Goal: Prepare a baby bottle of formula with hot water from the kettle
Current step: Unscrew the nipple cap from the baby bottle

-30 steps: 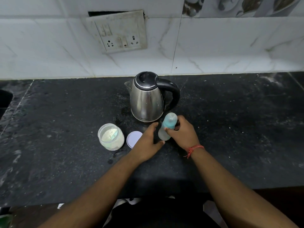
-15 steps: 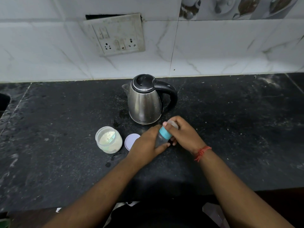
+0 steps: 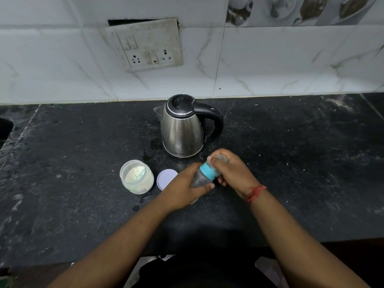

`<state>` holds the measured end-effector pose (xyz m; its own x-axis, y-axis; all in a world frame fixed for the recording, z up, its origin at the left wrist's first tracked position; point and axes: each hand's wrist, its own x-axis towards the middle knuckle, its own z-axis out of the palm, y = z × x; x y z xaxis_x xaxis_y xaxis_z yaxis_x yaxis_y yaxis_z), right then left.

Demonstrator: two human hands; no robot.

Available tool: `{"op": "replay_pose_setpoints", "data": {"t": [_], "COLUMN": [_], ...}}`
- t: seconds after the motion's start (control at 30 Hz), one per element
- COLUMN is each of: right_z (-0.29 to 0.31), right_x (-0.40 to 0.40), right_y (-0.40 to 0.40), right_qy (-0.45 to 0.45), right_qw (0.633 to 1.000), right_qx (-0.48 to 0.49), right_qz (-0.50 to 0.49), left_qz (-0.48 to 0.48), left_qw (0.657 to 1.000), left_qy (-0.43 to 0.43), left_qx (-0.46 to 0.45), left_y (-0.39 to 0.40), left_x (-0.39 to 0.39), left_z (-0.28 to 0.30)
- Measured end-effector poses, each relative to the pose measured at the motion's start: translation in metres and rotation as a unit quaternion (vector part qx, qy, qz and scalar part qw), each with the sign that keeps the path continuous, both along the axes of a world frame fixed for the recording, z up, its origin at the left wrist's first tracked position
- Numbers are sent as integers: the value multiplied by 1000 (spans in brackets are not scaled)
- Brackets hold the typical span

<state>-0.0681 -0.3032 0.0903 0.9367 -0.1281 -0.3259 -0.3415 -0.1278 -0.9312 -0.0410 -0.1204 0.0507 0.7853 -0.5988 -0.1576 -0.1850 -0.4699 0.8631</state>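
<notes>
A baby bottle [image 3: 202, 175] with a teal collar is tilted over the black counter [image 3: 83, 163], just in front of the kettle. My left hand [image 3: 182, 189] grips its clear body from below. My right hand [image 3: 232, 172] curls round its cap and collar at the top. The steel kettle [image 3: 181, 129], with black lid and handle, stands upright behind the hands, lid closed. An open jar of white formula powder [image 3: 136, 176] sits to the left, and its round white lid [image 3: 165, 178] lies flat beside it.
A white tiled wall with a switch and socket plate [image 3: 145, 44] rises behind the counter. A dark sink opening [image 3: 5, 127] shows at the far left edge. Small wet spots [image 3: 136, 207] mark the counter near the jar.
The bottle stood upright under my right hand a second ago; both hands have since taken hold of it and tilted it toward the right. The view has also shifted slightly downward.
</notes>
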Motion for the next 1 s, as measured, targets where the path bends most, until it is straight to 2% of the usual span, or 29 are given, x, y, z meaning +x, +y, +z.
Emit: {"op": "replay_pose_setpoints", "data": {"t": [0.07,0.13,0.23,0.3,0.37,0.43,0.63,0.83,0.87,0.93,0.97,1.0], "right_z": [5,10,-2,-20,-41,-61,-94,-94,-89,-79,-74,-67], "right_x": [1,4,6,3,-4,-13,-29,-26,-26,-25,-24,-21], "right_y": [-9,-22,-45,-60,-74,-87,-104,-100,-96,-85,-77,-66], "right_qy": [-25,-40,-29,-16,9,44,81,110,98,18,-38,-85], "right_qw": [996,993,991,981,951,920,879,844,836,830,839,867], "right_qx": [62,54,-45,-163,-301,-386,-470,-525,-540,-556,-539,-487], "right_qz": [-58,-100,-123,-107,-69,-45,-26,-7,-20,-51,-59,-61], "left_qz": [4,23,78,100,111,121,138,124,122,119,116,114], "left_qw": [999,999,994,991,989,989,987,987,988,989,989,990], "left_qy": [35,45,42,38,37,23,5,34,35,33,32,31], "left_qx": [-11,-21,-57,-79,-87,-88,-88,-95,-92,-86,-83,-79], "left_y": [5,12,19,19,19,20,19,11,10,8,8,7], "left_x": [0,-2,-7,-7,-6,-5,-3,-8,-8,-9,-8,-8], "left_z": [2,2,3,2,1,0,-2,4,5,8,9,11]}}
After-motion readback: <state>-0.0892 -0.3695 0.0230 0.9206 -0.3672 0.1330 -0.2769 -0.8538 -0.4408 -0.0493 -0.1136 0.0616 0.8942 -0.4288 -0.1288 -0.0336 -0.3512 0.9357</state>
